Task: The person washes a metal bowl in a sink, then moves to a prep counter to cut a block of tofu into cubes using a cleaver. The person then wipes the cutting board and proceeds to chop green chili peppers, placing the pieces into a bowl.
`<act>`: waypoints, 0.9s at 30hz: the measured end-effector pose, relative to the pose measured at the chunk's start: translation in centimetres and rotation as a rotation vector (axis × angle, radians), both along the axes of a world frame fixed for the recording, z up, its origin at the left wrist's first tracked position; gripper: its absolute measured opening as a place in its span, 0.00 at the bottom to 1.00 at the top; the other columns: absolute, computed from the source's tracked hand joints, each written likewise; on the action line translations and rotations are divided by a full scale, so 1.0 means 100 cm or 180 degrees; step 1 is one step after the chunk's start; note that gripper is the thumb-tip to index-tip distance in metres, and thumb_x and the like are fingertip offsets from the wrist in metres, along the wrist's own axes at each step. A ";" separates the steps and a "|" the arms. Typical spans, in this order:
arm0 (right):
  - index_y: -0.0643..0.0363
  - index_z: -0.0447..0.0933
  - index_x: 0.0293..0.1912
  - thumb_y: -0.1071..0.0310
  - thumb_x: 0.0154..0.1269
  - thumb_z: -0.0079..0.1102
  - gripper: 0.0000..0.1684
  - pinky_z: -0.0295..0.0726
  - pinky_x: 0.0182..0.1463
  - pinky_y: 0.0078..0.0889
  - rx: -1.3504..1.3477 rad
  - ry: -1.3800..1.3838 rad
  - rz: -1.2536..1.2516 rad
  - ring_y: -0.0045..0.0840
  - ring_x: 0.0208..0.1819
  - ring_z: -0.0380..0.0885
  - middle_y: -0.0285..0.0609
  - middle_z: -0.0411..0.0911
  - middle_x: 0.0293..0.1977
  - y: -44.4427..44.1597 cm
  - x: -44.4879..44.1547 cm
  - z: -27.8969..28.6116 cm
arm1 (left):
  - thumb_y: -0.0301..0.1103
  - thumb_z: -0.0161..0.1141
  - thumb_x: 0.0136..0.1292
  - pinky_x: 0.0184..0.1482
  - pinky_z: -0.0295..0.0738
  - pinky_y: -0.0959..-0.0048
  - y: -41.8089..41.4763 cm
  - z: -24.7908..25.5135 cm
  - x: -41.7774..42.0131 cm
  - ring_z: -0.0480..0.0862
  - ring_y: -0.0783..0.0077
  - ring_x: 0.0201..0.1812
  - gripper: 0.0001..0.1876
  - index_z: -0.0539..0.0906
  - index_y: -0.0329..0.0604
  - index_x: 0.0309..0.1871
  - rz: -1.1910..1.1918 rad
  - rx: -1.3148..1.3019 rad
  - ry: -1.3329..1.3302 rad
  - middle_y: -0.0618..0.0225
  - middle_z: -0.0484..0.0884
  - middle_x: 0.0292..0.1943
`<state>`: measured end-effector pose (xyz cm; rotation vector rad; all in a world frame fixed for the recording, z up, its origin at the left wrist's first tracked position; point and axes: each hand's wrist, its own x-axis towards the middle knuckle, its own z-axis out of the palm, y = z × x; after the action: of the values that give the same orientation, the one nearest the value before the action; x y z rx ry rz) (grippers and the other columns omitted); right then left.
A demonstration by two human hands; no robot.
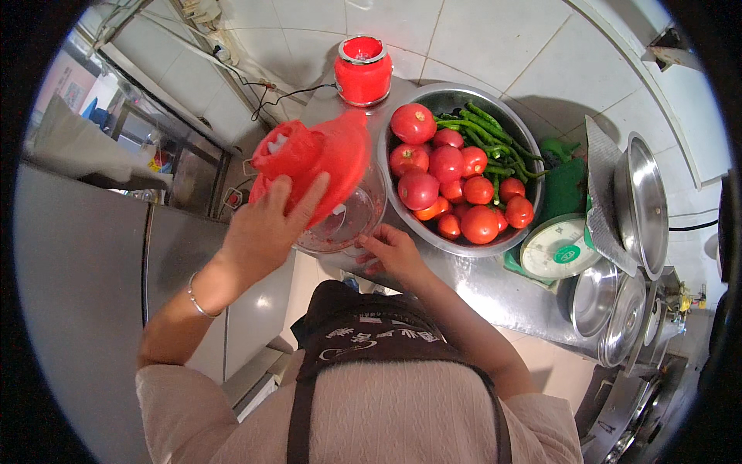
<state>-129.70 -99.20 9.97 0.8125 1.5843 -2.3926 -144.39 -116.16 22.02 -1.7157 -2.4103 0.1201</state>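
Observation:
My left hand [264,232] grips a red plastic lid [342,151], tilted above a clear bowl [374,200] with red residue inside and a pale central part. My right hand [394,255] is at the near right rim of that bowl, thumb and fingers closed on its edge or handle; which one is unclear. Behind the bowl stands a red motor base [363,75] with a chrome rim and a black cord. To the right, a large stainless steel basin [464,250] holds tomatoes [446,164] and long green peppers [484,127].
A green kitchen scale [559,246] with a round dial lies right of the basin on the steel counter [464,284]. Steel pans [640,203] and bowls [596,298] stand farther right. Grey cabinet doors [87,249] are at my left, and a tiled wall rises behind the counter.

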 end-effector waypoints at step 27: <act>0.62 0.68 0.53 0.67 0.63 0.58 0.20 0.82 0.43 0.31 -0.0458 0.0164 0.0212 0.29 0.47 0.78 0.42 0.75 0.47 0.014 0.011 -0.005 | 0.59 0.64 0.45 0.23 0.72 0.74 0.017 -0.084 0.040 0.70 0.65 0.34 0.46 0.59 0.62 0.70 -0.0128 0.0070 0.0526 0.66 0.64 0.44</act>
<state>-128.59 -97.76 9.45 0.6657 1.4130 -2.4641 -140.43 -114.43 13.58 -1.6733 -2.2498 0.2200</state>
